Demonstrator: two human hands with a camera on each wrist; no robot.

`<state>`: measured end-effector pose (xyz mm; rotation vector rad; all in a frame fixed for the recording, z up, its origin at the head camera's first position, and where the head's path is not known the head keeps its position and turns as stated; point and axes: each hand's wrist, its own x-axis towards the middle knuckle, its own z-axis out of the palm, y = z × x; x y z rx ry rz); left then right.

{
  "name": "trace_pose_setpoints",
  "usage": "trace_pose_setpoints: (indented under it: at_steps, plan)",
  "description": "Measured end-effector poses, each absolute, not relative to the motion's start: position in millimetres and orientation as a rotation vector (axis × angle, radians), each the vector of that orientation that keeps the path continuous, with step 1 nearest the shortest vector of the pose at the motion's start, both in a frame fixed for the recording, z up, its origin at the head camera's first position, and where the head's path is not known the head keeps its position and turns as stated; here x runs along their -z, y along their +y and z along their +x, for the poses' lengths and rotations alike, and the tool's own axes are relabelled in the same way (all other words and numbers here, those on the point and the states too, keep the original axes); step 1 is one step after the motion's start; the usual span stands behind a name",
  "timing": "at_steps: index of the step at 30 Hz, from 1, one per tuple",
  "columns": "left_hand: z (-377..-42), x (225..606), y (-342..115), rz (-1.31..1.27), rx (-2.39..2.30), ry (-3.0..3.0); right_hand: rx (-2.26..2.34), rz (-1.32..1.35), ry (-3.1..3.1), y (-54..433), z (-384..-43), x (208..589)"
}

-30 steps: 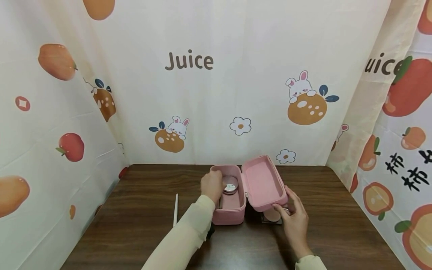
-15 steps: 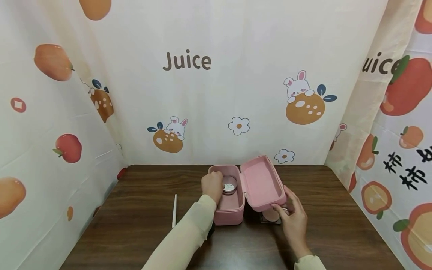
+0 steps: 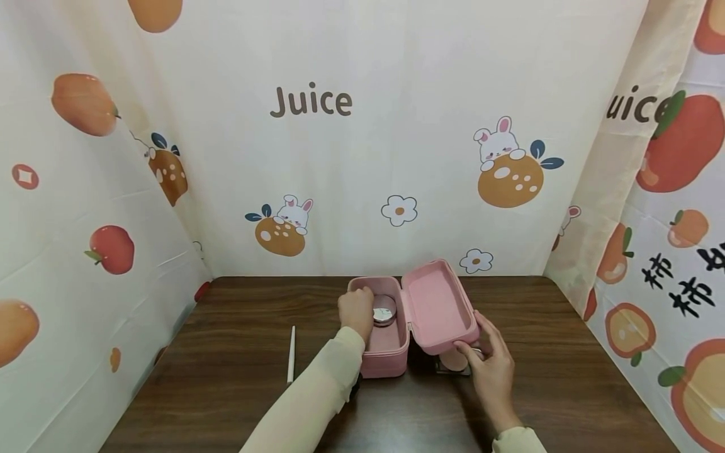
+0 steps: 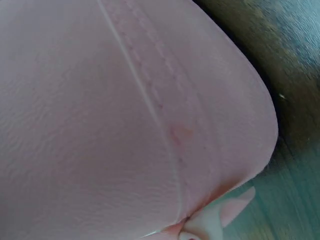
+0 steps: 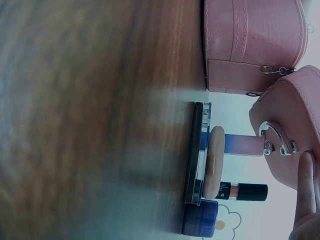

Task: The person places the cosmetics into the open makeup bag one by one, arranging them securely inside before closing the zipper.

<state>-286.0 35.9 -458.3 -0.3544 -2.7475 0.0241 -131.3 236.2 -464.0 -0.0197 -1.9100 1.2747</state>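
A pink zip-up cosmetic case stands on the table, its lid swung out to the right. My left hand reaches down into the left side of the case with its fingers hidden, and I cannot tell what they hold. Beside it inside the case lies a round flat container with a clear top. My right hand grips the lid's front right corner, thumb in front and fingers at the right edge. Pink outer leather fills most of the left wrist view.
Under the lid stand a dark flat compact, a beige puff, a pink-and-blue tube, a black-capped tube and a blue jar. A thin white stick lies left of my left forearm. A printed curtain hangs behind the table.
The thin grey stick visible below my left hand in the case a second ago is out of sight. My left hand has shifted very slightly; my right hand keeps its hold on the lid.
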Motion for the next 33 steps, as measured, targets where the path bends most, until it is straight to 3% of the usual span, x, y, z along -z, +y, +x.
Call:
trace_pose_setpoints:
  at_steps: [33]
  plan:
    - [-286.7, 467.1, 40.4, -0.443, -0.387, -2.86, -1.287, -0.03, -1.916, 235.4, -130.4, 463.0]
